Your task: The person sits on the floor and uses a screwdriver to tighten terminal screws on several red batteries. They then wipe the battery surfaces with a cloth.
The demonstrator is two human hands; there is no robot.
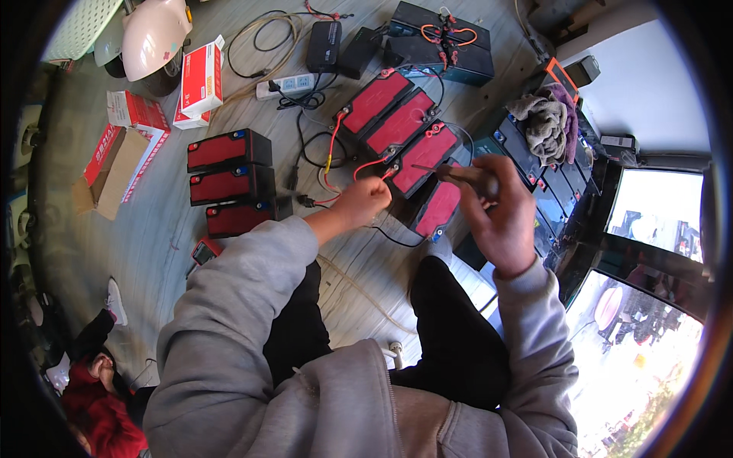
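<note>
My right hand [500, 210] is wrapped round the dark handle of a screwdriver [477, 177], its thin shaft pointing left over a red-topped battery [416, 158] at a terminal with a red wire [372, 162]. My left hand [365, 200] is closed just below that battery's near end, beside the wires; what its fingertips hold is hidden. Another red-topped battery [437, 208] lies under and beside my right hand. Two more linked batteries [369, 103] lie behind. At the left, three separate batteries [229, 153] sit in a stack-like row.
Opened red-and-white boxes [202, 76], a power strip [284, 85], chargers [324, 47], cables and a black battery pack [450, 65] lie behind. More batteries [553, 202] with cloths [546, 130] stand right, beside glass panes. A pale scooter [149, 34] is back left. Another person [103, 408] is low left.
</note>
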